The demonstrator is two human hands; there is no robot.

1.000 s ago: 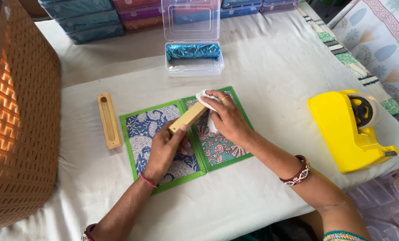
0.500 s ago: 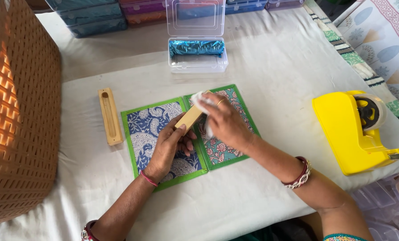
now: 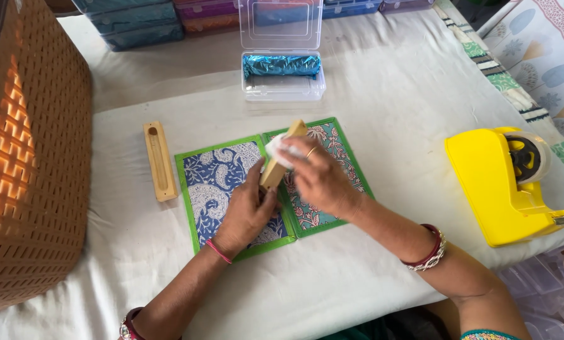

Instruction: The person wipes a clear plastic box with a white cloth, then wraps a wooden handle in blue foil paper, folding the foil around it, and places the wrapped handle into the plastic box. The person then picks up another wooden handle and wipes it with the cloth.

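Observation:
My left hand (image 3: pixel 247 214) grips the lower end of a long wooden block (image 3: pixel 282 156), holding it tilted over two green-bordered patterned cloth panels. My right hand (image 3: pixel 320 179) presses a small white cloth (image 3: pixel 274 150) against the block's upper part. The blue panel (image 3: pixel 216 182) lies to the left and the pink-and-teal panel (image 3: pixel 342 157) to the right, side by side on the white table cover. A second wooden piece (image 3: pixel 160 160) with a long groove lies flat to the left of the panels, apart from both hands.
An open clear plastic box (image 3: pixel 282 88) holding shiny blue material stands behind the panels. A yellow tape dispenser (image 3: pixel 502 182) sits at the right. A woven brown basket (image 3: pixel 30 157) fills the left side. Stacked coloured boxes (image 3: pixel 143 28) line the far edge.
The wooden block has been raised steeper, its top end now higher and further from me. My right hand has slid along it with the white cloth.

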